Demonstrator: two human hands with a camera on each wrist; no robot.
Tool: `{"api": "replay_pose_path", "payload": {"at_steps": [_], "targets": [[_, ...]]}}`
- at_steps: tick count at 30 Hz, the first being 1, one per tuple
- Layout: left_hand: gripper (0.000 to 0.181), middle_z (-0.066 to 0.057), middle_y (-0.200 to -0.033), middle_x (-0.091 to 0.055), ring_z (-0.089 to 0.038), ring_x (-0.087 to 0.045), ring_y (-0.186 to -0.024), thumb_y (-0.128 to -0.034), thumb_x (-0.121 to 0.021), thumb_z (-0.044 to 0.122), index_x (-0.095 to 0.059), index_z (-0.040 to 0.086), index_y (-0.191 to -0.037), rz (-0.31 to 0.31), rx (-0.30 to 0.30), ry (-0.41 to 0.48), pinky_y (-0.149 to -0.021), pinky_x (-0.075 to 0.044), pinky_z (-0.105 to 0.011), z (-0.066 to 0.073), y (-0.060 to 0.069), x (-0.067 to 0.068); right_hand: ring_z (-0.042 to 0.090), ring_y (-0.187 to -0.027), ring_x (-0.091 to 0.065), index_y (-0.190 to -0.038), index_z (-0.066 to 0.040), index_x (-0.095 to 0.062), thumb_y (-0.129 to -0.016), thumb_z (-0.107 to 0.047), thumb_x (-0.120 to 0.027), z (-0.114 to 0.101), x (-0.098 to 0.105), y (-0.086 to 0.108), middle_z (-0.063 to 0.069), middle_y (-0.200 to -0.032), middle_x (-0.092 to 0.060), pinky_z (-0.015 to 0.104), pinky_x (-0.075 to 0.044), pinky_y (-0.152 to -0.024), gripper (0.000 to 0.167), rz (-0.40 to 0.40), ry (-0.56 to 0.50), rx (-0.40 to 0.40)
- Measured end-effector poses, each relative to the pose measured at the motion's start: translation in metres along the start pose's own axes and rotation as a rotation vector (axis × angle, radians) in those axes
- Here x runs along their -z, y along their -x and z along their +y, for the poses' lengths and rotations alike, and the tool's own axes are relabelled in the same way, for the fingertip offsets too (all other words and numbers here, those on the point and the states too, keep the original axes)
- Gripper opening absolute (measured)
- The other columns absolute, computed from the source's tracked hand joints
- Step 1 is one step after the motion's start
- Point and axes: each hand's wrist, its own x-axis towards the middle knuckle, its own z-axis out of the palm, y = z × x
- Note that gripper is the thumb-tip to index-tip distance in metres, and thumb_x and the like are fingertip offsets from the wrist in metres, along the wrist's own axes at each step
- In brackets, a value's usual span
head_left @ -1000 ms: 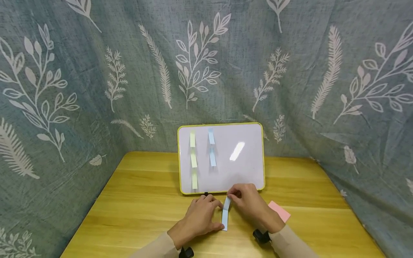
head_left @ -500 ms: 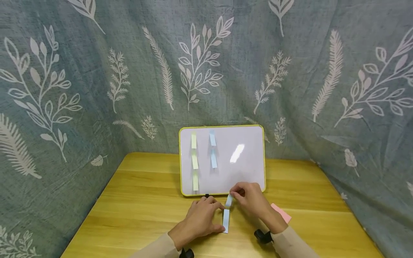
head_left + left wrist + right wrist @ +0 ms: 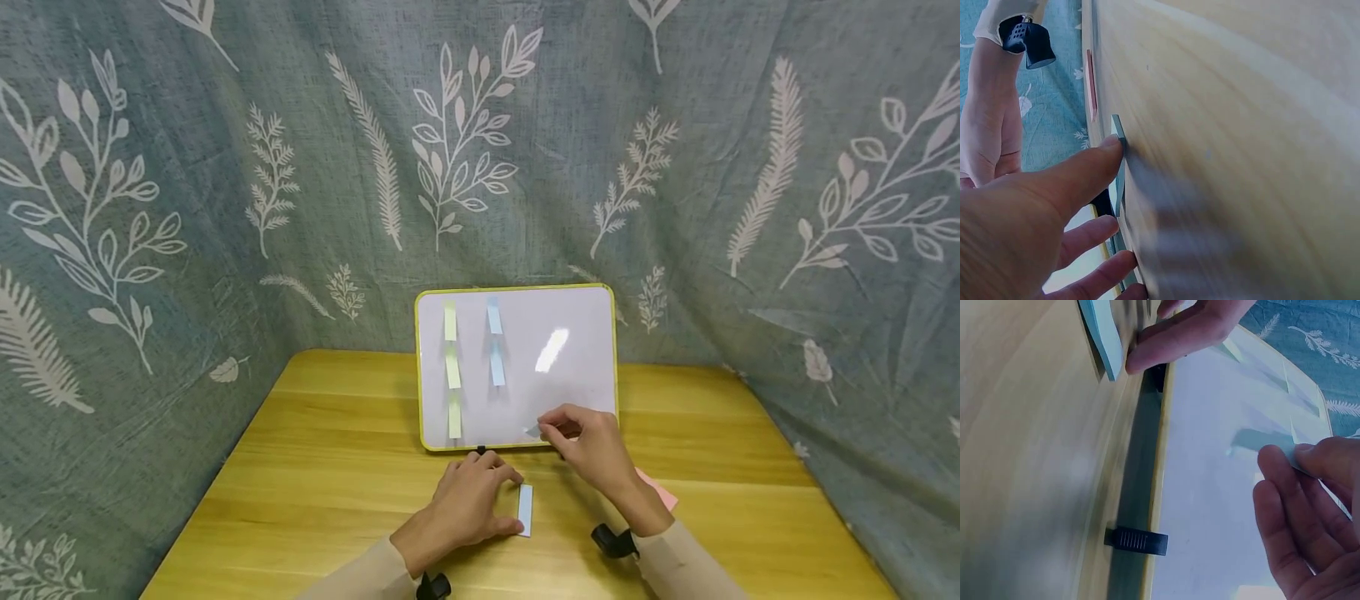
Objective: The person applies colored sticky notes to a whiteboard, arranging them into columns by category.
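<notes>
In the head view, my right hand (image 3: 592,442) pinches a small blue sticky note (image 3: 533,431) between thumb and fingers, in front of the lower part of the whiteboard (image 3: 570,333). My left hand (image 3: 474,498) rests on the table and holds the pad of blue sticky notes (image 3: 525,510), thumb at its near end and index finger by its far end. In the left wrist view, the thumb presses on the pad (image 3: 1117,181). On the board hang several notes: a column of yellow notes (image 3: 452,368) at the left and two blue notes (image 3: 497,365) beside it.
A pink pad of sticky notes (image 3: 660,490) lies on the wooden table (image 3: 315,467), partly hidden by my right forearm. The whiteboard leans upright on black feet (image 3: 1138,540). A patterned curtain (image 3: 360,167) hangs behind and at both sides.
The right hand has peeled the top blue note off the pad and moved it up and away, close to the board. The left hand has stayed at the pad.
</notes>
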Motion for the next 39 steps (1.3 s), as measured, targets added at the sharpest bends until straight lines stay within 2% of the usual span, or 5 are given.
{"api": "replay_pose_path", "payload": {"at_steps": [7,20,26,32,39], "targets": [[0.057,0.006,-0.143,-0.075,-0.017,-0.067,-0.116,-0.0879,-0.1,0.061,-0.084,0.034,-0.135,-0.009,-0.002,0.015,-0.095,-0.057,-0.042,0.0,0.002,0.0,0.017,-0.083,-0.089,-0.106,-0.011,-0.089,-0.102,-0.005,-0.09,-0.003,-0.003,0.002,0.007,-0.098,-0.091,0.016,-0.066,-0.073,0.008,0.034,-0.04,0.034],[0.057,0.007,-0.142,-0.075,-0.017,-0.067,-0.116,-0.0881,-0.1,0.063,-0.084,0.033,-0.135,0.001,-0.013,-0.001,-0.095,-0.057,-0.042,-0.002,0.0,-0.001,0.019,-0.089,-0.09,-0.111,-0.007,-0.089,-0.096,0.007,-0.091,-0.009,-0.01,0.0,0.006,-0.104,-0.091,0.017,-0.068,-0.084,0.021,0.085,-0.074,0.098],[0.056,0.008,-0.143,-0.075,-0.017,-0.067,-0.117,-0.0889,-0.098,0.064,-0.084,0.034,-0.135,0.005,-0.026,-0.003,-0.1,-0.058,-0.046,-0.002,0.001,-0.002,0.019,-0.089,-0.089,-0.113,-0.005,-0.09,-0.096,0.006,-0.092,-0.011,-0.017,0.001,0.005,-0.105,-0.09,0.028,-0.072,-0.082,0.021,0.095,-0.079,0.131],[0.055,0.006,-0.142,-0.077,-0.019,-0.071,-0.12,-0.0897,-0.098,0.061,-0.084,0.033,-0.134,0.032,-0.038,0.037,-0.105,-0.059,-0.049,-0.006,0.002,-0.001,0.02,-0.089,-0.088,-0.112,-0.008,-0.092,-0.096,0.004,-0.093,-0.012,-0.023,0.001,0.004,-0.107,-0.09,0.03,-0.072,-0.077,0.02,0.109,-0.063,0.158],[0.046,0.006,-0.133,-0.081,-0.021,-0.074,-0.123,-0.0948,-0.096,0.051,-0.086,0.028,-0.133,0.109,-0.055,0.068,-0.099,-0.062,-0.046,-0.013,0.004,0.001,0.022,-0.094,-0.088,-0.113,-0.011,-0.092,-0.096,0.005,-0.092,-0.013,-0.028,-0.001,0.003,-0.109,-0.09,0.023,-0.07,-0.085,0.023,0.126,-0.077,0.186]]}}
